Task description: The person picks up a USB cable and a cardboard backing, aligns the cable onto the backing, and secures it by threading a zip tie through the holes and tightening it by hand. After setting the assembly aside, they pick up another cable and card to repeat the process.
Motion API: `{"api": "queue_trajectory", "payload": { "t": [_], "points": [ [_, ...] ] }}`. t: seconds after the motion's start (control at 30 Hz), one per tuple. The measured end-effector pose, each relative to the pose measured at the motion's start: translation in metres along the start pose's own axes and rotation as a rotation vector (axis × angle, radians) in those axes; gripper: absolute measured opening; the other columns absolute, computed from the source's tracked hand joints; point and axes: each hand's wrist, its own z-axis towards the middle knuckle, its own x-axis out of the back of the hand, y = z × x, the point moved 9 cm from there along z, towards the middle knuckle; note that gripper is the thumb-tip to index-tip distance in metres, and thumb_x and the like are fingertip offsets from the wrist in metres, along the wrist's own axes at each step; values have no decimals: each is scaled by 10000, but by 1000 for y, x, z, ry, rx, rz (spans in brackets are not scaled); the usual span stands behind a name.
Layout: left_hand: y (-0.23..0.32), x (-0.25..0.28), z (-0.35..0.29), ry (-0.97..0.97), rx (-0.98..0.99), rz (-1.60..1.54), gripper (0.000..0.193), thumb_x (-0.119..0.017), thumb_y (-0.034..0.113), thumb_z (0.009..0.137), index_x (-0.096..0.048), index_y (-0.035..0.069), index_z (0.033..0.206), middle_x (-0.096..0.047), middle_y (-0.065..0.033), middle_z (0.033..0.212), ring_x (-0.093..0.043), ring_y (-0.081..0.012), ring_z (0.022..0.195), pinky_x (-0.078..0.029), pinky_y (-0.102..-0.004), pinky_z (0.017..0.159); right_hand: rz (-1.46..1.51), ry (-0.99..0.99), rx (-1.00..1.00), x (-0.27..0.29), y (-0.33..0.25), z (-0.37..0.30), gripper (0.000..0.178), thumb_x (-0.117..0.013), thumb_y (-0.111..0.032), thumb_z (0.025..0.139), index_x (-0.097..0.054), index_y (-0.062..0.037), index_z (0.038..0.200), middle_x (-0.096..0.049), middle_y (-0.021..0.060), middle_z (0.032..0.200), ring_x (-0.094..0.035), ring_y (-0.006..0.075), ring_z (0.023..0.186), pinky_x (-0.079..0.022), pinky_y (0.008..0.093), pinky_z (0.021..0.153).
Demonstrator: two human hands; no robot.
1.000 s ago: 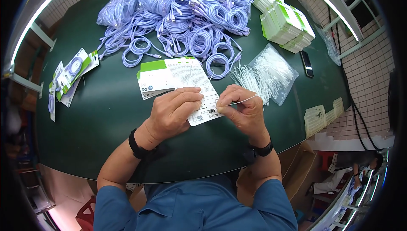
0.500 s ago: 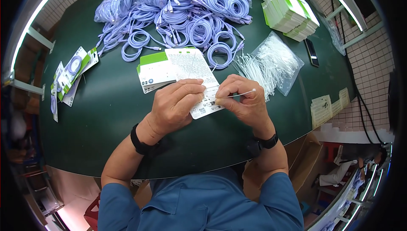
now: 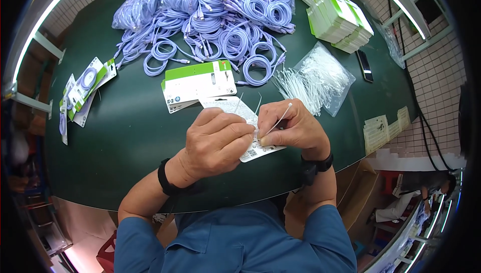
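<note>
My left hand (image 3: 216,141) and my right hand (image 3: 293,127) meet over a white printed backing card (image 3: 235,108) lying on the dark green table (image 3: 125,142). My left hand presses down on the card. My right hand pinches a thin white cable tie (image 3: 278,120) that sticks up and to the right from the card. Two more tie ends stand up just behind my fingers. A small stack of white and green cards (image 3: 198,83) lies right behind the one under my hands.
A big heap of coiled lilac cables (image 3: 215,17) fills the far side. A clear bag of white cable ties (image 3: 315,77) lies to the right, with stacked green and white boxes (image 3: 335,17) and a black phone (image 3: 364,66) beyond. Packed cable cards (image 3: 82,92) lie at left.
Both hands stay on the card. My right hand has tilted the cable tie from nearly level to pointing up and to the right.
</note>
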Motion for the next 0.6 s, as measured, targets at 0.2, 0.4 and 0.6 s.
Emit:
{"api": "queue_trajectory", "payload": {
  "t": [0.2,0.4,0.6],
  "points": [
    [-13,-12,-8,-20,233,-428,79,-746,8,873,-688,45,913,-740,-84,856,-727,-193,784,-547,-289,687,173,-58,37,-2,10,5,67,-815,-28,831,-753,-1,832,-697,72,854,-625,142,784,-450,256,672],
    [-42,-21,-25,-30,718,-707,46,-681,49,987,-663,14,1011,-725,-74,866,-686,-113,783,-538,-260,706,435,45,15,0,34,11,92,-754,-86,923,-724,1,930,-708,68,945,-642,132,818,-496,259,715],
    [-60,-37,-43,55,957,-962,162,-658,112,1009,-627,-10,1110,-704,-53,891,-631,-75,820,-532,-266,708,495,234,-11,9,42,15,165,-702,-167,1013,-683,-4,1034,-695,40,1008,-673,112,868,-556,252,793]
  ]
}}
